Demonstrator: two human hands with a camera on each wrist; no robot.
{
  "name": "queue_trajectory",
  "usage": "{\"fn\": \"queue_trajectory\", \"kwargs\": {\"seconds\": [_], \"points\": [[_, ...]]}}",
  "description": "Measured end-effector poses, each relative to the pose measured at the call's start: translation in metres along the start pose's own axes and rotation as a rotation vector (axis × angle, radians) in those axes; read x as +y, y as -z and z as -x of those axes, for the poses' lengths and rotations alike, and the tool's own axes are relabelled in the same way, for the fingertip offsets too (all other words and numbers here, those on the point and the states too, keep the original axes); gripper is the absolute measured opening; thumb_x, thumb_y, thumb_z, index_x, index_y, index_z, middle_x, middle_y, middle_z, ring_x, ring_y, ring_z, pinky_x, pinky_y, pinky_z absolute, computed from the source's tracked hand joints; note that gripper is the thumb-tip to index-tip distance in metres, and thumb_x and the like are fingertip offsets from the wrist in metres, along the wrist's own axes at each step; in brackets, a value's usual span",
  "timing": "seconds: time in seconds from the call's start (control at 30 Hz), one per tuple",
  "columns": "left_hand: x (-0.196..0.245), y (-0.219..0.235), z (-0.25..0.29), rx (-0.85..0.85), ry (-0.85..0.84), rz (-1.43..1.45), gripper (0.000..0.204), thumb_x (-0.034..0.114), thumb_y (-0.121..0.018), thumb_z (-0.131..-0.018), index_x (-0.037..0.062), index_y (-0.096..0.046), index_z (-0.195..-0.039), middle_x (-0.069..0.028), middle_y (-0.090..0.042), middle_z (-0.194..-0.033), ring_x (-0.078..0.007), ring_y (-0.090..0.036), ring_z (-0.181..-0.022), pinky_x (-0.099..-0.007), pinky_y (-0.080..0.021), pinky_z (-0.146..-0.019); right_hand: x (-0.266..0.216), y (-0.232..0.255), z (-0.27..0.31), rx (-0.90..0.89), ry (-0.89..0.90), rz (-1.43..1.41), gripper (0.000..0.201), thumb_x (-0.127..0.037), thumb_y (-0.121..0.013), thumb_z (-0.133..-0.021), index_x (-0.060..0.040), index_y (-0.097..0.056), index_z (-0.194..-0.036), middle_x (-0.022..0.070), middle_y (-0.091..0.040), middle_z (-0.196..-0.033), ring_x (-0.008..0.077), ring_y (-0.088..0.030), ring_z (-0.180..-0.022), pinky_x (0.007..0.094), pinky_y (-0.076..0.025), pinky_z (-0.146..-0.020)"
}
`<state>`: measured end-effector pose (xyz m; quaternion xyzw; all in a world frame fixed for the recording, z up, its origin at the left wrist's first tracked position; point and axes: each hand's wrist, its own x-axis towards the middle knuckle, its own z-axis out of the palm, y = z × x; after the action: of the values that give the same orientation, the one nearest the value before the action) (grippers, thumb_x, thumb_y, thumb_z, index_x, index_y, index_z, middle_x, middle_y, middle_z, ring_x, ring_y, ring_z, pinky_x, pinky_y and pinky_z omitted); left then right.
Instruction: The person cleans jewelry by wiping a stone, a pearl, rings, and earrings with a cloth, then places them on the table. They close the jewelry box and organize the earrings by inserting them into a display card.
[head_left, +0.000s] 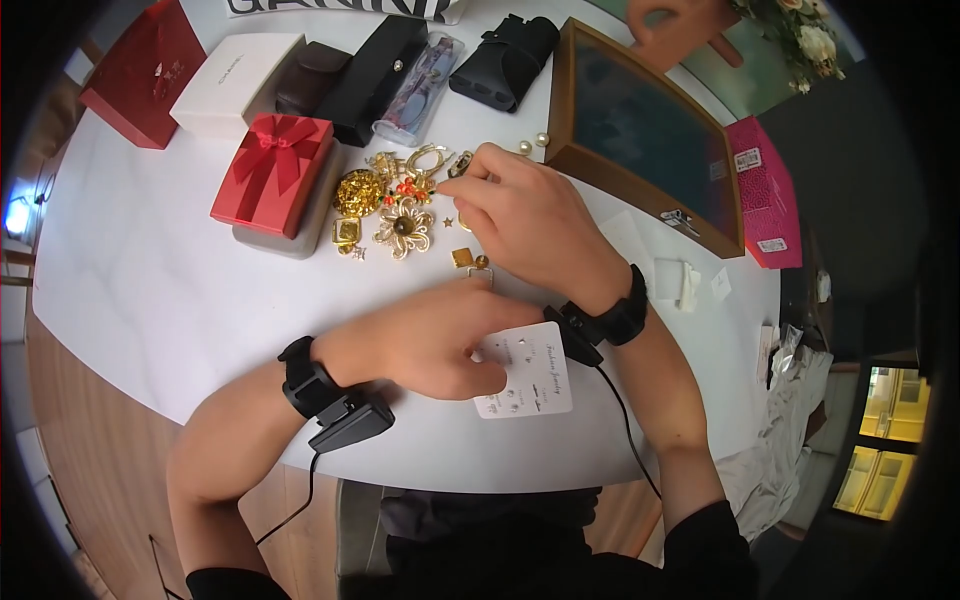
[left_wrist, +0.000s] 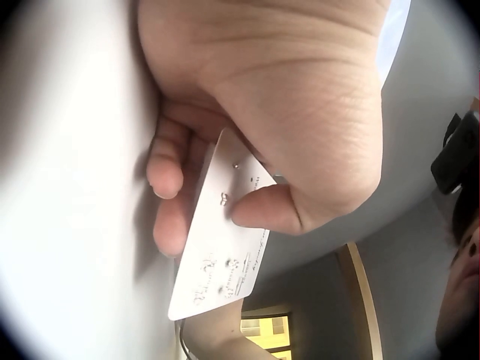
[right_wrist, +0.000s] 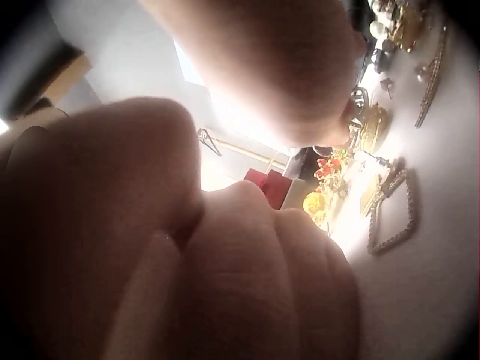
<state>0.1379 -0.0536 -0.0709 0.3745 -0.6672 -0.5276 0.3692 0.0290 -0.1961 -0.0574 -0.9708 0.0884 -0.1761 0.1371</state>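
Note:
My left hand pinches a white earring card between thumb and fingers, low over the near part of the table. In the left wrist view, small stud earrings show on the card beside the thumb. My right hand reaches over the right side of a jewellery group, fingertips close to an orange-red brooch. I cannot tell whether those fingertips hold a small piece. A gold flower brooch, a round gold ornament and square gold earrings lie left of them.
A red ribboned gift box, a white box, a black case and a clear glasses case line the back left. A wooden glass-topped display box stands right of my right hand, a pink box beyond.

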Motion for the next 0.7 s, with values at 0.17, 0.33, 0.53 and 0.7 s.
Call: {"fn": "queue_trajectory", "kwargs": {"seconds": [0.17, 0.33, 0.53, 0.7], "points": [[0.002, 0.001, 0.0, -0.003, -0.002, 0.008, 0.031, 0.001, -0.06, -0.068, -0.0045, -0.063, -0.099, -0.0182, -0.062, -0.074, -0.031, -0.061, -0.065, -0.036, -0.046, -0.055, -0.003, 0.0, 0.003, -0.008, 0.004, 0.019, 0.024, -0.005, -0.062, -0.087, -0.011, -0.076, -0.105, 0.0062, -0.06, -0.088, 0.0255, -0.063, -0.074, 0.0387, -0.052, -0.065], [-0.003, -0.001, -0.001, 0.009, -0.014, -0.026, 0.03, 0.001, -0.061, -0.068, -0.0045, -0.063, -0.098, -0.0187, -0.063, -0.074, -0.0321, -0.062, -0.065, -0.0366, -0.047, -0.057, -0.008, 0.007, 0.008, -0.041, -0.003, 0.087, 0.025, -0.005, -0.064, -0.085, -0.0125, -0.076, -0.106, 0.0058, -0.06, -0.088, 0.0257, -0.063, -0.075, 0.0381, -0.052, -0.065], [-0.004, -0.001, 0.0, -0.008, 0.006, -0.063, 0.027, 0.001, -0.061, -0.069, -0.0034, -0.062, -0.096, -0.0192, -0.062, -0.071, -0.0351, -0.062, -0.064, -0.0384, -0.047, -0.056, -0.007, 0.021, 0.02, -0.102, -0.081, 0.129, 0.021, -0.008, -0.066, -0.087, -0.0087, -0.074, -0.106, 0.0071, -0.06, -0.091, 0.0268, -0.064, -0.078, 0.0389, -0.052, -0.067], [0.001, 0.001, -0.002, -0.033, 0.02, -0.079, 0.027, 0.002, -0.06, -0.069, -0.0027, -0.062, -0.096, -0.0192, -0.061, -0.07, -0.0357, -0.062, -0.063, -0.0392, -0.046, -0.054, -0.002, 0.028, 0.03, -0.05, -0.173, 0.094, 0.018, -0.011, -0.067, -0.09, -0.0042, -0.073, -0.105, 0.0083, -0.06, -0.093, 0.0281, -0.064, -0.08, 0.0384, -0.052, -0.069]]}}
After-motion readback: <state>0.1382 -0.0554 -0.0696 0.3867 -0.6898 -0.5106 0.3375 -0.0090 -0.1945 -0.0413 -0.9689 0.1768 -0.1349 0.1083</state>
